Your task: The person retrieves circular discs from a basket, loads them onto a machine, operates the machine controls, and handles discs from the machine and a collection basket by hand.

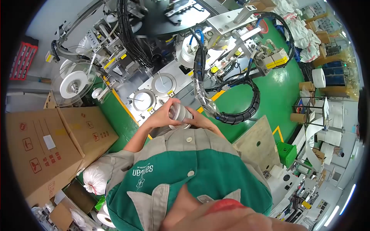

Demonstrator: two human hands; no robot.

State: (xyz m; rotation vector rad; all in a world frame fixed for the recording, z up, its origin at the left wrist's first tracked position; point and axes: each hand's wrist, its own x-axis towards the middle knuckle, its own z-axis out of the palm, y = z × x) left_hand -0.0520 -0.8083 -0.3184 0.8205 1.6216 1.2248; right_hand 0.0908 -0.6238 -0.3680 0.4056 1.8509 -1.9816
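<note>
A stack of whitish translucent plastic cups (pixel 180 114) is held in front of my chest, tilted, with round rims facing up and to the left. My left hand (pixel 162 114) wraps around its left side, thumb and fingers on the rims. From the right, my right hand (pixel 199 120) grips the other side of the stack. Just beyond my hands, two round metal stations with white discs sit on the machine bed: the nearer disc (pixel 143 101) and the farther disc (pixel 163 84). My palms hide part of the stack.
A machine with thick black cable bundles (pixel 246 109) arches close on the right. Large cardboard boxes (pixel 46 142) stand at the left, below a tape reel (pixel 73 84). A wooden board (pixel 259 142) and a green bin (pixel 286 153) are on the right, over green floor.
</note>
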